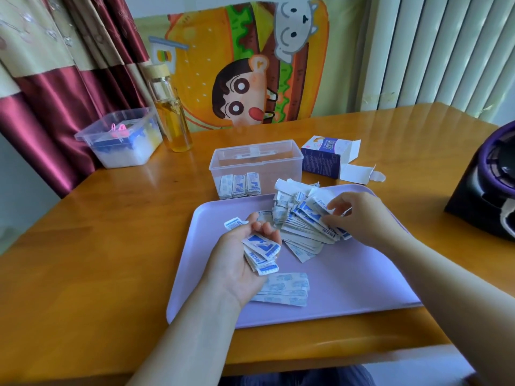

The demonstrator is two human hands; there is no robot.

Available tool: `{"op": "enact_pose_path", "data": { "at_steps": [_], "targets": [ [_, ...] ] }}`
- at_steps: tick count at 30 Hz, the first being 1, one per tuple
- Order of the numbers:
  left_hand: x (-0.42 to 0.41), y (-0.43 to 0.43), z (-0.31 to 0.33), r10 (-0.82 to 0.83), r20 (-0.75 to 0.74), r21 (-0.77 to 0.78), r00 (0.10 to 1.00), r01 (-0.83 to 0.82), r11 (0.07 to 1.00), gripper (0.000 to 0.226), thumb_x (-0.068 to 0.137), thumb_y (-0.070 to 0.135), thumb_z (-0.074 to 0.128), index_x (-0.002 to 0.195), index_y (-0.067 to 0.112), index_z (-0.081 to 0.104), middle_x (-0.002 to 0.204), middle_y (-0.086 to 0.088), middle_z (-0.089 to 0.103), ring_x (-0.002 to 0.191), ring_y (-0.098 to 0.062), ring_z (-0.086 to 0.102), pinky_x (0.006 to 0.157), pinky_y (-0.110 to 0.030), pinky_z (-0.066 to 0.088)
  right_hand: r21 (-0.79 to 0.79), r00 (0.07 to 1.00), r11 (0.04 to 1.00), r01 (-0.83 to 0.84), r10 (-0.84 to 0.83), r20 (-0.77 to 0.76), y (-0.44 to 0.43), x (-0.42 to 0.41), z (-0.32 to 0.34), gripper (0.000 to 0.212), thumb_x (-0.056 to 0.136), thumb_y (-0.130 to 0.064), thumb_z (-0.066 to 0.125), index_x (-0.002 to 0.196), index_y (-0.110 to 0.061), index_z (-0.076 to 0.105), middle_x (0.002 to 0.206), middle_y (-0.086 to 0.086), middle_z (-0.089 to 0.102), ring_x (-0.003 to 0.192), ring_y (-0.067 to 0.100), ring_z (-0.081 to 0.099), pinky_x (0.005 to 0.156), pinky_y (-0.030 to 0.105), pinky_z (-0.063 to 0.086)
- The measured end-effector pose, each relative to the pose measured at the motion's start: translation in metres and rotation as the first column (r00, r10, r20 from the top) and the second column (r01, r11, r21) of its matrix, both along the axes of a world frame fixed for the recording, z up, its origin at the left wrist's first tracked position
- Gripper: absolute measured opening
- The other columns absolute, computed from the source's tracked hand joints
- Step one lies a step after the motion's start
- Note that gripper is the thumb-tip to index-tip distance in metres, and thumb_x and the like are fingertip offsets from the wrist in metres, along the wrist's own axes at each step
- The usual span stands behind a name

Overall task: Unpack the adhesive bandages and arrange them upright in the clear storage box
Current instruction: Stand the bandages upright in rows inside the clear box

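A heap of white-and-blue wrapped bandages (302,222) lies on the lilac tray (348,274). My left hand (242,263), palm up over the tray's left side, holds a small stack of bandages (262,253) with curled fingers. My right hand (359,215) pinches a bandage at the right edge of the heap. A few flat strips (284,289) lie near the tray's front. Behind the tray stands the clear storage box (256,160) with several bandages (241,185) upright along its front wall. The opened purple bandage carton (324,157) lies to the right of the box.
A glass bottle of yellow liquid (174,118) and a second clear box with blue and pink items (121,137) stand at the table's back left. A dark purple bag (490,185) sits at the right edge. A torn carton flap (359,174) lies beside the carton.
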State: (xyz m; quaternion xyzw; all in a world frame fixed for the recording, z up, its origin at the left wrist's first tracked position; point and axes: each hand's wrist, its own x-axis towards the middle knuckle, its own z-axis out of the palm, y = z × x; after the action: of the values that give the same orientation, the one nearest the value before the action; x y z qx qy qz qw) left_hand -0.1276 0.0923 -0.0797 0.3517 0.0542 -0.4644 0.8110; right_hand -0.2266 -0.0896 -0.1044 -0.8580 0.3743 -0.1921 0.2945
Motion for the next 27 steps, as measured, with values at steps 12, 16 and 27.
{"op": "enact_pose_path", "data": {
  "at_steps": [12, 16, 27],
  "targets": [
    [0.002, -0.001, -0.001, -0.079, 0.001, -0.032, 0.997, 0.079, 0.996, 0.011, 0.091, 0.011, 0.048, 0.103, 0.01, 0.049, 0.063, 0.003, 0.049, 0.037, -0.005, 0.028, 0.035, -0.013, 0.025, 0.074, 0.974, 0.994, 0.081, -0.095, 0.207, -0.004, -0.015, 0.011, 0.007, 0.082, -0.022, 0.068, 0.086, -0.016, 0.069, 0.066, -0.002, 0.064, 0.056, 0.008, 0.052, 0.049, 0.022, 0.034],
    [0.006, -0.001, 0.001, -0.016, 0.044, -0.042, 0.999, 0.018, 0.999, 0.026, 0.094, 0.017, 0.047, 0.116, 0.009, 0.055, 0.058, 0.007, 0.05, 0.037, -0.004, 0.028, 0.035, -0.013, 0.025, 0.228, 0.964, 0.968, -0.108, 0.045, 0.263, 0.022, -0.014, 0.023, 0.012, 0.077, -0.021, 0.074, 0.079, -0.017, 0.063, 0.062, -0.004, 0.067, 0.047, 0.003, 0.053, 0.043, 0.017, 0.036],
    [0.011, 0.001, 0.003, 0.017, 0.074, -0.068, 0.997, -0.012, 0.998, 0.02, 0.095, 0.017, 0.045, 0.11, 0.013, 0.058, 0.059, 0.008, 0.049, 0.037, -0.004, 0.029, 0.035, -0.013, 0.026, -0.009, 0.96, 0.96, -0.279, 0.28, 0.019, 0.061, 0.003, 0.009, 0.017, 0.073, -0.041, 0.076, 0.081, -0.028, 0.068, 0.079, -0.01, 0.066, 0.061, -0.002, 0.051, 0.057, 0.012, 0.037]
  ]
}}
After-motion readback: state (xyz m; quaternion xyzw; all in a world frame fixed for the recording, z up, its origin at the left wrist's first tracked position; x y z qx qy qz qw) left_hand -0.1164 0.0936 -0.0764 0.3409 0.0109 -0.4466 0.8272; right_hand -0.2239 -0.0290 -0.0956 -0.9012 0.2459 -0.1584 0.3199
